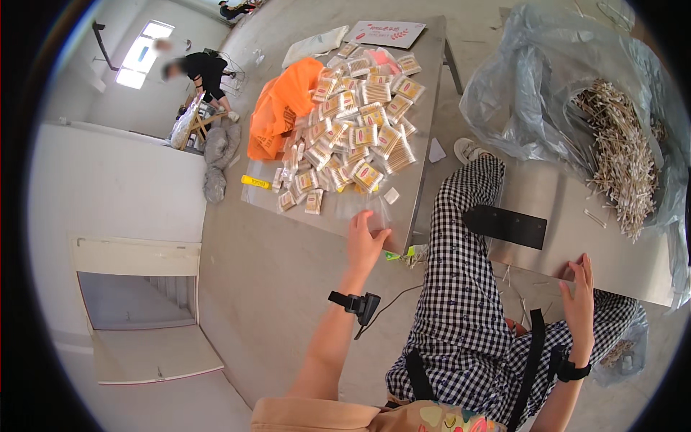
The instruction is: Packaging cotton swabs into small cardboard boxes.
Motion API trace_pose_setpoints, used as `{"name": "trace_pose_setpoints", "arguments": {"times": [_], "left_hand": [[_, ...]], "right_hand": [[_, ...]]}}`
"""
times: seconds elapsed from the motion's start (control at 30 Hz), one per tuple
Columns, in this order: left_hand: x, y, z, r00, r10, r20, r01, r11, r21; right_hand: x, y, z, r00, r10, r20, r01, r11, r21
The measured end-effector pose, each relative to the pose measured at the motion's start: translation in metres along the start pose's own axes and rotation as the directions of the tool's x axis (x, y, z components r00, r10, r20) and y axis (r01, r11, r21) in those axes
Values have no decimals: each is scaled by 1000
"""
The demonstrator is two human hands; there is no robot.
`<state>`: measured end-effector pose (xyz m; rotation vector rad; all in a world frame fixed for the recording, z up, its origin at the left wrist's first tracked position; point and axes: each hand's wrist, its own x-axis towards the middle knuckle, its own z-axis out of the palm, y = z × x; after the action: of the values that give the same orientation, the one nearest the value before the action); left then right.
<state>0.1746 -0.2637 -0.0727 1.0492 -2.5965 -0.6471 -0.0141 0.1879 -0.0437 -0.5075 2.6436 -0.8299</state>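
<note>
Containers: the large translucent grey bag (518,93) at your right gapes open, with loose cotton swabs (622,151) heaped in its mouth and spilling onto the metal sheet (529,187) over your lap. On the metal table (403,209), small clear packets (360,137) of swabs lie piled against a crumpled orange bag (277,111). A smaller clear bag (625,353) at lower right has something brownish inside, too indistinct to identify.

Position: a clear plastic film (350,210) lies at the table's near edge, just beyond the fingertips of your left hand (366,241). That hand is half curled, thumb apart from the fingers; contact with the film cannot be told. Your right hand (579,306) is loosely spread at the sheet's near edge, nearer you than the swab heap.

Orientation: the heap's long axis runs from far to near, slanting slightly right. Packets point various ways. The film's long axis: cannot tell.
</note>
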Motion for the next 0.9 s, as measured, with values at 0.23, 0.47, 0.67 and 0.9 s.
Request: {"name": "trace_pose_setpoints", "arguments": {"times": [0.23,0.47,0.67,0.9], "left_hand": [[8,-17,1,998,-15,-60,19,996,82],[18,-3,-12,968,-8,-253,16,999,30],[-23,122,-35,977,-168,-131,-12,570,-821],[-98,209,11,795,335,506,139,710,-690]], "right_hand": [[-1,-3,5,1000,-5,-27,4,999,-34],[4,-3,1,1000,-10,-26,10,1000,-11],[-5,-26,-4,994,-95,-57,106,963,250],[-48,-137,-40,947,-305,97,260,909,325]]}}
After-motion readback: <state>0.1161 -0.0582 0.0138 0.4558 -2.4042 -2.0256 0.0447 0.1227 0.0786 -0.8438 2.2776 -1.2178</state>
